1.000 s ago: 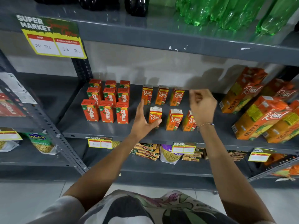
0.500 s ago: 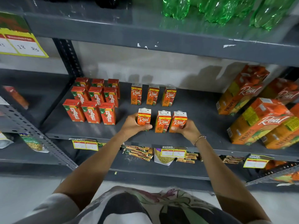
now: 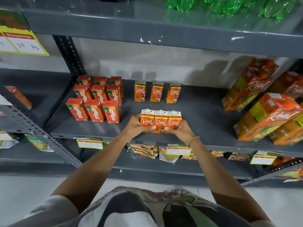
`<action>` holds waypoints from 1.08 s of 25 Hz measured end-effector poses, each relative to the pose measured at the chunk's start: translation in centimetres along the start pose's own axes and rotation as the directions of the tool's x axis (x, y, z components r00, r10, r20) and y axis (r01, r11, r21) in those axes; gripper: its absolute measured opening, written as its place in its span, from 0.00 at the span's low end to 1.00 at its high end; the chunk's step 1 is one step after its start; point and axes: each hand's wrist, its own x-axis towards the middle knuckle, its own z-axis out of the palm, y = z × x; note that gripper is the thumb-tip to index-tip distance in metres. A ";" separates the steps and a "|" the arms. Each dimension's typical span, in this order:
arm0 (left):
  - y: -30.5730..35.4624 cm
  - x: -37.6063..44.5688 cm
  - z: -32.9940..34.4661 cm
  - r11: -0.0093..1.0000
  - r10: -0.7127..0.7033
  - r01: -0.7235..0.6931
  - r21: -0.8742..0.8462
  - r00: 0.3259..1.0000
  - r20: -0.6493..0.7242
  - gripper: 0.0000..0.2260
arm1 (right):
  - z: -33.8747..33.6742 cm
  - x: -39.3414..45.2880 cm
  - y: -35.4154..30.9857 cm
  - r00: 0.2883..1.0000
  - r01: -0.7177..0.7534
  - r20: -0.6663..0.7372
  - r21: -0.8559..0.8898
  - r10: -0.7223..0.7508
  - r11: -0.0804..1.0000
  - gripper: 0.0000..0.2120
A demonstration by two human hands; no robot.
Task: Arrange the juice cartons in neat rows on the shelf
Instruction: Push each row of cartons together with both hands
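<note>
Three small orange Real cartons (image 3: 161, 119) stand pressed side by side near the front edge of the grey shelf (image 3: 205, 115). My left hand (image 3: 136, 126) clasps the left end of this row and my right hand (image 3: 179, 131) clasps the right end. Behind them, three more small Real cartons (image 3: 156, 93) stand in a spaced row near the back. To the left, several red Maaza cartons (image 3: 96, 99) stand in three rows.
Large Real pineapple cartons (image 3: 265, 112) lean in a loose pile at the shelf's right. Green bottles (image 3: 226, 5) sit on the shelf above. Snack packets (image 3: 142, 149) and price tags (image 3: 178, 150) are on the shelf below. A slotted upright (image 3: 68, 54) bounds the left side.
Both hands dropped from mid-air onto the front row of Real cartons and squeezed the three apart cartons together into one tight row.
</note>
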 end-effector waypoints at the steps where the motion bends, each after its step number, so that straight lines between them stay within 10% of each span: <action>1: -0.2 -0.3 -0.1 1.000 -0.002 0.002 0.003 1.000 0.002 0.19 | 0.2 -0.3 0.0 1.000 -0.007 -0.001 0.002 0.007 1.000 0.27; 27: -0.8 -3.5 0.5 0.999 0.053 -0.052 -0.014 0.996 0.077 0.29 | 0.5 -3.9 -0.5 0.999 0.029 0.041 -0.009 -0.029 1.000 0.29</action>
